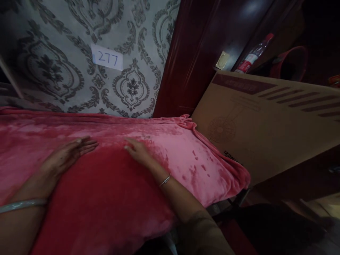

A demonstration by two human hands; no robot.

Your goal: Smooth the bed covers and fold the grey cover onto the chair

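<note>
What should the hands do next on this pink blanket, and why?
Probably sweep both palms outward toward the edges. The left hand and right hand lie flat and open, side by side on the pink blanket, and the plush is streaked unevenly, with bunched folds at the far right corner beside the cardboard box.

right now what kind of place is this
Probably a room in a home: patterned wallpaper, a dark red wooden door, and both hands flat on a pink plush blanket beside a cardboard box.
</note>
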